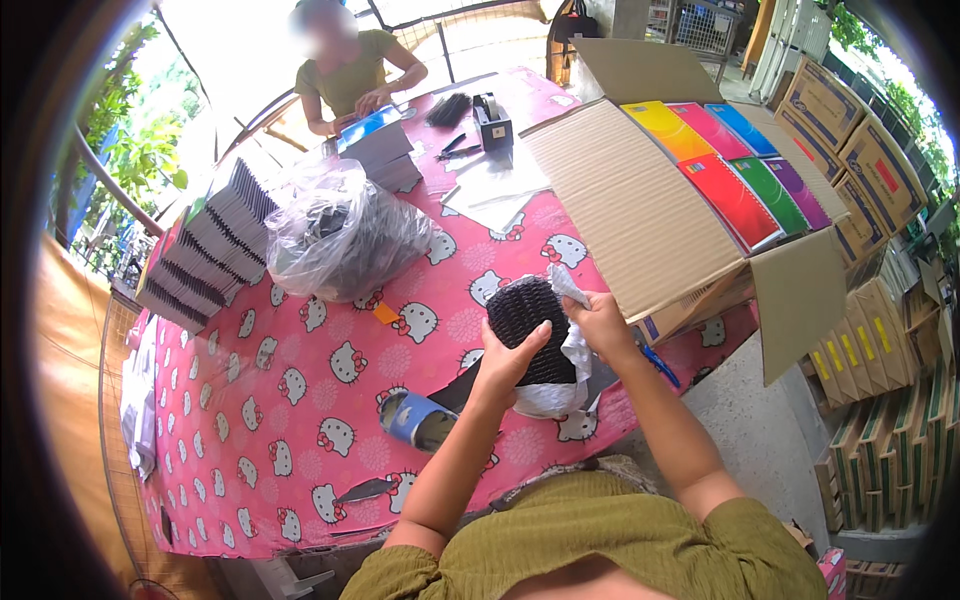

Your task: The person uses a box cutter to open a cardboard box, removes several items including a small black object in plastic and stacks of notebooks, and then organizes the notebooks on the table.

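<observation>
Over the near middle of the table is a bundle of black, ridged strips point(525, 325), possibly binding coils, partly wrapped in crumpled white wrapping point(553, 398). My left hand point(508, 362) grips the bundle's left side, its thumb lying across the black face. On the other side my right hand point(600, 325) pinches the wrapping, and a loose end of it sticks up above the fingers. Some of my right fingertips are hidden. Beside my left wrist lies a blue and dark roll-shaped thing point(418, 418). A blue-handled tool point(660, 367) rests right of my right hand.
An open cardboard box point(635, 215) holds colourful notebooks point(715, 195) at the right. A clear plastic bag point(345, 235) of dark items and stacked notebooks point(210, 245) stand left. A tape dispenser point(492, 122) is farther back. Across the pink table point(340, 390), a person point(350, 75) handles notebooks.
</observation>
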### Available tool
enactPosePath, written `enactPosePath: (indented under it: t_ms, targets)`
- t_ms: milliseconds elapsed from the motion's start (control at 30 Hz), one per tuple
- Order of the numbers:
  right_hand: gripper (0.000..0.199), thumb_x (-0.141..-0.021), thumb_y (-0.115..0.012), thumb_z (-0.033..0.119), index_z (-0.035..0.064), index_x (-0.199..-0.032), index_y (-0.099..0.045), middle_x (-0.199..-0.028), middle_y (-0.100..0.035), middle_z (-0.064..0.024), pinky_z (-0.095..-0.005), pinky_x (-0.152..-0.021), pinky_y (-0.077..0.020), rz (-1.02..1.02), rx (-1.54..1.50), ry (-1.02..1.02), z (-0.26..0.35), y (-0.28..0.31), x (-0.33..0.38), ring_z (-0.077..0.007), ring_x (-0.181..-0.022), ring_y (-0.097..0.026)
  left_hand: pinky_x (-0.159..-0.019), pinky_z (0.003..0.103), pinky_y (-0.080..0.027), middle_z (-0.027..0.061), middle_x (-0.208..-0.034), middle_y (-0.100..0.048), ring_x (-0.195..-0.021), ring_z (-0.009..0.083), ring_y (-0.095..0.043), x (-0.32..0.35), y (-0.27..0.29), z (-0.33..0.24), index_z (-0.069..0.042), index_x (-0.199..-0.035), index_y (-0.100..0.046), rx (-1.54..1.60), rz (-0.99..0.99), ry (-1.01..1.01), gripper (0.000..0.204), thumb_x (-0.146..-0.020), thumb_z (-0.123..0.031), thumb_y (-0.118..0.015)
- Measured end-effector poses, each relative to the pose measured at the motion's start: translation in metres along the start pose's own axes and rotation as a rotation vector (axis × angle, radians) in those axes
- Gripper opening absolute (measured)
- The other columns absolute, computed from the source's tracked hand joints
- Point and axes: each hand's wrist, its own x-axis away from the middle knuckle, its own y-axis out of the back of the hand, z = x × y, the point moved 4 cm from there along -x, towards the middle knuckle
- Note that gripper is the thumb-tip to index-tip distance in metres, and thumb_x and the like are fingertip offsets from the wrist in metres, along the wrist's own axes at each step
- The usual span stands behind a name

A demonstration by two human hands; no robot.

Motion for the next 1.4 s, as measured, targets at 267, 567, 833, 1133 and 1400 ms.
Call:
enactPosePath:
  t_ms: [267, 567, 833, 1133, 1400]
  targets:
    - [0.029, -0.089, -0.056, 0.031, 0.0035, -0.096, -0.061, -0.067, -0.052, 0.0025, -0.0263, -0.054, -0.0367, 0.059, -0.234, -0.059, -0.022, 0.004, -0.011, -0.007, -0.062, -0.045, -0.089, 0.035, -0.044, 0.0147, -0.118, -0.047, -0.107, 0.0231, -0.05, 0.006, -0.003, 0.007, 0.0, -0.133, -0.016, -0.089, -0.004, -0.337, 0.101, -0.06, -0.018, -0.084]
    - [0.021, -0.088, -0.059, 0.021, 0.0017, -0.08, -0.064, -0.064, -0.053, 0.0046, -0.0224, -0.048, -0.0335, 0.018, -0.247, 0.028, 0.002, 0.004, 0.052, -0.0035, -0.055, -0.043, -0.099, 0.037, -0.034, 0.0197, -0.126, -0.038, -0.118, 0.0267, -0.041, 0.034, 0.009, 0.01, 0.004, -0.136, -0.012, -0.16, -0.027, -0.281, 0.118, -0.053, -0.033, -0.087]
    - [0.022, -0.088, -0.061, 0.022, 0.0013, -0.08, -0.065, -0.06, -0.051, 0.0062, -0.0221, -0.047, -0.0313, 0.085, -0.168, 0.1, 0.013, 0.003, 0.091, -0.0019, -0.056, -0.04, -0.107, 0.043, -0.022, 0.0278, -0.137, -0.018, -0.13, 0.0388, -0.021, 0.062, 0.005, 0.003, 0.005, -0.137, 0.008, -0.607, -0.17, -0.485, 0.144, -0.042, -0.043, -0.089]
    - [0.025, -0.089, -0.059, 0.024, 0.0, -0.089, -0.065, -0.071, -0.058, 0.0035, -0.0207, -0.053, -0.037, 0.147, -0.161, 0.041, 0.007, 0.005, 0.099, -0.0026, -0.062, -0.046, -0.102, 0.038, -0.029, 0.0216, -0.131, -0.029, -0.122, 0.0311, -0.034, 0.06, 0.013, 0.022, 0.003, -0.138, -0.003, -0.434, -0.164, -0.545, 0.131, -0.046, -0.032, -0.089]
    - [0.025, -0.089, -0.059, 0.025, 0.0009, -0.091, -0.065, -0.069, -0.055, 0.0043, -0.0212, -0.052, -0.0357, 0.121, -0.306, 0.076, -0.007, 0.006, 0.097, -0.0027, -0.061, -0.044, -0.1, 0.036, -0.032, 0.0197, -0.129, -0.034, -0.119, 0.0275, -0.039, 0.063, 0.01, 0.022, 0.002, -0.139, -0.004, -0.337, -0.171, -0.51, 0.12, -0.056, -0.024, -0.086]
